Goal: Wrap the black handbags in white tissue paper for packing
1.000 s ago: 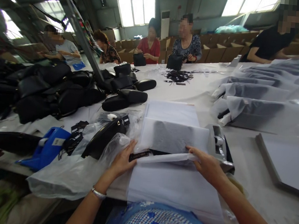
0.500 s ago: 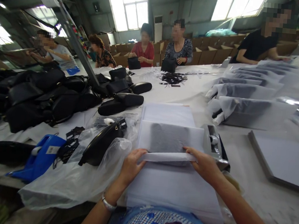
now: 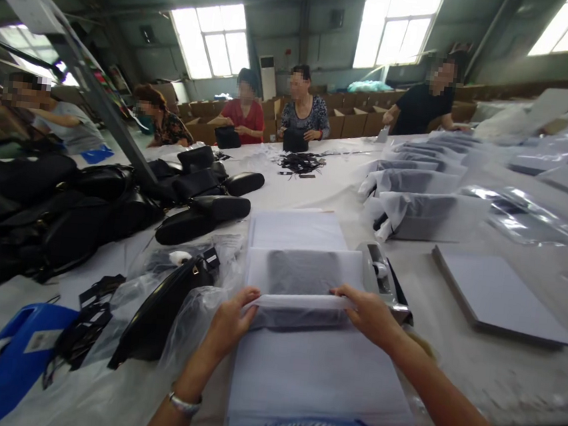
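Thin white tissue paper lies folded over a flat dark rectangular piece, which shows grey through it. My left hand pinches the left end of the paper's folded edge between thumb and fingers. At the other end of the same fold, my right hand grips the paper, its fingertips on the wrapped piece. Beneath lies a stack of white sheets. Close to my right hand stands a grey tape dispenser. A black handbag with a tag rests on clear plastic left of my left hand.
Black bags pile up on the left, near a blue plastic container. Grey boards are stacked on the right. Behind them stand paper-wrapped bags in a row. Several co-workers sit or stand across the table, two holding black bags.
The view has swung to the right. The fold in the tissue paper sits nearer to me, and more of the dark piece shows below it. Both hands keep their hold.
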`<state>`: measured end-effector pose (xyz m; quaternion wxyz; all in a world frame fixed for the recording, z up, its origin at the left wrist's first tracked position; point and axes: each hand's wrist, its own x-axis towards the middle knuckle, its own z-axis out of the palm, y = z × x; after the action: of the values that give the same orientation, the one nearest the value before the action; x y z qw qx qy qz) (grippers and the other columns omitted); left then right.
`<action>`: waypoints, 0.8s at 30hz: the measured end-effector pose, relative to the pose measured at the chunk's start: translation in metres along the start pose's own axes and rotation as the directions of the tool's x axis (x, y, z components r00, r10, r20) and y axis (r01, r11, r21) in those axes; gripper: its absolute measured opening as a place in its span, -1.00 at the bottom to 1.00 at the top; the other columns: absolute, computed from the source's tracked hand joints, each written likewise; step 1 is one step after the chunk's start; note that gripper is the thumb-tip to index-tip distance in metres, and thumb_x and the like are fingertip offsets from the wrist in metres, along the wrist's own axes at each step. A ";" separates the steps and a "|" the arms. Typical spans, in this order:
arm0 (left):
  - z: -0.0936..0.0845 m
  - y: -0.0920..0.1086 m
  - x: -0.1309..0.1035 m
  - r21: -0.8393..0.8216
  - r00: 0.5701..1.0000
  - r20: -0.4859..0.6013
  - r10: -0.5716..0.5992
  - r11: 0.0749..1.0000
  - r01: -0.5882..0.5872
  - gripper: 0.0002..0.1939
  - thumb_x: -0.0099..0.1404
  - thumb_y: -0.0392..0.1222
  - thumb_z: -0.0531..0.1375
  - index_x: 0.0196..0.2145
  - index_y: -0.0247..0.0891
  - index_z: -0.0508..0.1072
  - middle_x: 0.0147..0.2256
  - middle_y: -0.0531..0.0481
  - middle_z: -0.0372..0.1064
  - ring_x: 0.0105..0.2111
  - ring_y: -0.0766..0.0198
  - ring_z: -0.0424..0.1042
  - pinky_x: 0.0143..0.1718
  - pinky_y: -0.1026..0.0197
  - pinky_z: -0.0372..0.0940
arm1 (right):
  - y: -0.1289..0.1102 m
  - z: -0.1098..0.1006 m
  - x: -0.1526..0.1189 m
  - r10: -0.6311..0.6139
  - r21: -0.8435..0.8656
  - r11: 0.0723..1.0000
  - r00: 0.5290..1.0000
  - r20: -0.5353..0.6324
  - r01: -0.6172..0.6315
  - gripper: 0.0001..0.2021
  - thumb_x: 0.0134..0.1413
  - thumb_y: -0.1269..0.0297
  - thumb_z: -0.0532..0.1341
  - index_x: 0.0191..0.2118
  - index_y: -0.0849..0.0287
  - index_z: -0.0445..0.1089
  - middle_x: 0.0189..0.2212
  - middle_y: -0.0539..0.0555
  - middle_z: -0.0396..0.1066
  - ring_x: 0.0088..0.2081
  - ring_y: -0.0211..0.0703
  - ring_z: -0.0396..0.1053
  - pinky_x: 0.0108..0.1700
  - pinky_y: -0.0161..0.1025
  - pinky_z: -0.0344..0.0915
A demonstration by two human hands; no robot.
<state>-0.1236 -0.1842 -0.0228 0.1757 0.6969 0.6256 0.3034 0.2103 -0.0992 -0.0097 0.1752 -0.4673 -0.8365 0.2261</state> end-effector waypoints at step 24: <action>0.023 0.029 0.046 0.392 0.935 0.236 0.263 0.855 -0.339 -0.72 0.28 -0.44 0.13 -0.10 -0.20 0.44 -0.22 -0.05 0.56 -0.22 0.14 0.54 -0.16 0.15 0.40 | 0.002 0.002 0.006 0.083 -0.001 0.996 0.984 -0.155 -0.084 -0.66 0.00 0.46 0.12 -0.13 0.04 0.48 -0.16 0.02 0.57 -0.11 -0.03 0.51 -0.07 -0.21 0.35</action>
<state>-0.0857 -0.1402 -0.0125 0.0230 0.8315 0.5416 0.1212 0.2082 -0.0934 -0.0119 0.2283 -0.5188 -0.8009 0.1931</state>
